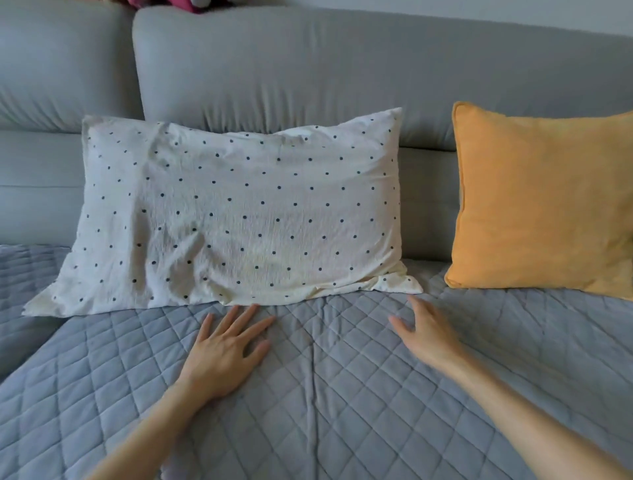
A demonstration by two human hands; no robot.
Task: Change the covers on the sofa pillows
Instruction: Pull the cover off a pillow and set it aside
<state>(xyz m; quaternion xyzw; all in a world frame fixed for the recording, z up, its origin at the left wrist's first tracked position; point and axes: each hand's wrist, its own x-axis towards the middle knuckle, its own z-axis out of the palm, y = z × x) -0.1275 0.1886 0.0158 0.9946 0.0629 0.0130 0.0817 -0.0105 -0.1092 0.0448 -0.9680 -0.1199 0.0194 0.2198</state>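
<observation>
A white pillow with dark dots (239,212) leans against the grey sofa back (291,78), its lower edge resting on the quilted grey-blue seat cover (342,394). Its cover is wrinkled, and its loose open end trails out flat toward the left edge of the seat. To its right, apart from it, an orange pillow (544,202) also leans on the sofa back, near the right edge of the view.

The left hand (226,353) lies palm down on the seat cover just in front of the dotted pillow's lower edge, its grip spread: fingers straight and fanned, with the fingertips close to the pillow; contact with it cannot be judged. The right hand (424,332) is near the pillow's lower right corner, slightly blurred, fingers straight and relaxed, holding nothing. Whether it touches the seat cover is unclear.

At the top edge of the sofa back, a bit of something dark pink (188,4) shows.
</observation>
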